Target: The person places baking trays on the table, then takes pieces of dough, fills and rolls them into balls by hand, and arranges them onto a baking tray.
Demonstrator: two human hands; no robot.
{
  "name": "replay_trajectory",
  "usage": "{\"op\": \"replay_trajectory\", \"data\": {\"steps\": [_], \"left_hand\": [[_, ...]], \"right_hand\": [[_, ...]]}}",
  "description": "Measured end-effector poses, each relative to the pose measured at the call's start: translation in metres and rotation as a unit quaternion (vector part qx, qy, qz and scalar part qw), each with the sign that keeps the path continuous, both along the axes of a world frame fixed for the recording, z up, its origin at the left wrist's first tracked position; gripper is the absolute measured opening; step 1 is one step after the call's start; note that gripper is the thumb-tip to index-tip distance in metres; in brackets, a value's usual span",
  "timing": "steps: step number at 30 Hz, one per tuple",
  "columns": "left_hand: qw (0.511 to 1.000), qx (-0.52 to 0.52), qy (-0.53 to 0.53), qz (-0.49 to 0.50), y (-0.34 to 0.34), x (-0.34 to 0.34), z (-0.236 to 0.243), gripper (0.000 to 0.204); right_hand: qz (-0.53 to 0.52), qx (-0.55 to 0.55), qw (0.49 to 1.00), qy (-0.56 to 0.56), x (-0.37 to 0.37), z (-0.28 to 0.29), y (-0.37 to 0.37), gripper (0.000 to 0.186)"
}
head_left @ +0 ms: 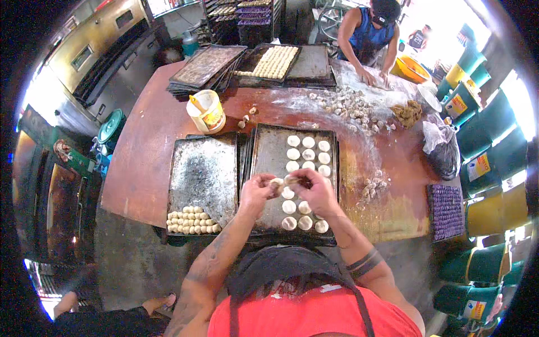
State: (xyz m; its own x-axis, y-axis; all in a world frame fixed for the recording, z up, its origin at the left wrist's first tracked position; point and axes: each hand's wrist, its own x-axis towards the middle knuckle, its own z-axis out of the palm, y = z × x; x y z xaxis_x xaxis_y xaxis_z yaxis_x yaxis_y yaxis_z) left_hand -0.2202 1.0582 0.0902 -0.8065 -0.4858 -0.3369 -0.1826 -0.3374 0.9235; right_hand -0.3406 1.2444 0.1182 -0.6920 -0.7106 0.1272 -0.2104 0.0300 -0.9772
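Observation:
My left hand [258,192] and my right hand [312,190] meet over the right tray [269,151], each with fingers pinched on a small pale dough piece [276,182], slightly blurred; whether it is one piece or two I cannot tell. Flat white dough rounds [304,223] lie in rows on that tray, some hidden under my hands. To the left, another dark tray [202,168] holds a cluster of small dough balls [191,222] at its near end. A white bucket [206,115] with an orange-handled tool stands just beyond it.
Stacked trays [202,67], a tray of dough pieces [275,62], floured lumps [342,106] and bags [435,137] sit on the table. A co-worker [365,36] works at the far right. Buckets [488,157] line the right; a person's foot [167,301] shows lower left.

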Motion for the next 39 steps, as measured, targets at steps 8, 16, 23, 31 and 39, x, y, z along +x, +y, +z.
{"op": "replay_trajectory", "data": {"steps": [8, 16, 23, 31, 39], "left_hand": [[0.980, 0.172, 0.089, -0.034, 0.015, 0.003, 0.034, 0.030], [0.976, 0.144, 0.160, -0.034, 0.023, -0.002, 0.063, 0.028], [0.922, -0.371, 0.101, 0.037, 0.034, -0.006, 0.074, 0.016], [0.970, 0.233, 0.064, 0.006, 0.005, -0.010, 0.066, 0.034], [0.952, 0.240, 0.139, -0.131, 0.021, -0.011, 0.048, 0.037]], "right_hand": [[0.017, 0.103, 0.939, 0.328, 0.027, 0.046, -0.023, 0.033], [0.052, -0.010, 0.985, -0.165, 0.015, 0.043, -0.022, 0.030], [-0.088, -0.125, 0.958, -0.241, 0.026, 0.053, -0.039, 0.027], [-0.049, 0.045, 0.959, 0.276, 0.032, 0.059, -0.030, 0.031], [0.120, -0.004, 0.947, 0.299, -0.001, 0.055, -0.037, 0.036]]}}
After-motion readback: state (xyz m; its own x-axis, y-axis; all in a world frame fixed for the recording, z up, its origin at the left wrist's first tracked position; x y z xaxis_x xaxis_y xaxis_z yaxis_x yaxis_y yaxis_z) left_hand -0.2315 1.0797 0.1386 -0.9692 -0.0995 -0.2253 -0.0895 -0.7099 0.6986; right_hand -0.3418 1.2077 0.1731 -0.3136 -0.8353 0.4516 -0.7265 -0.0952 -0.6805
